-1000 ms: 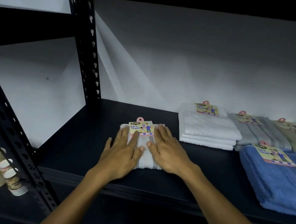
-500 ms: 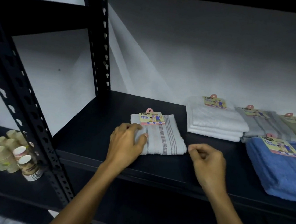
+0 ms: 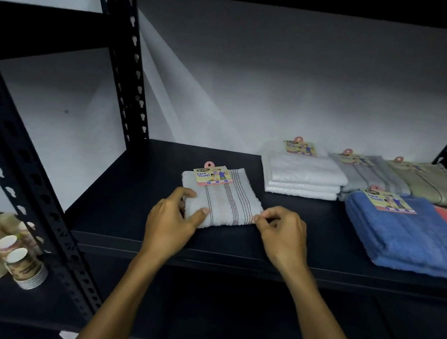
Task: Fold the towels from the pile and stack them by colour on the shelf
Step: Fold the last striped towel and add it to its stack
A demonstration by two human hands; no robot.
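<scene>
**On the shelf's near edge, a fold that could slip**

Head view: on the dark shelf [image 3: 137, 188] your striped grey towel [image 3: 222, 196] lies folded, its paper tag at the far edge, well apart from the white stack [image 3: 303, 175] to its right. Your left hand [image 3: 173, 219] grips the towel's near-left corner, fingers curled over the edge and thumb pressed on top. Your right hand [image 3: 282, 230] pinches the near-right corner between thumb and fingertips.

The risk, as I judge it, lies in pulling unevenly: if one hand tugs harder, the towel will skew or the top layer will slide off the lower one and open the fold. It also sits close to the shelf's front lip, so a drag toward you could tip it over. The blue towel [image 3: 408, 235] and grey towel [image 3: 368, 173] sit farther right; placing this one among the wrong colour would spoil the sorting.
</scene>
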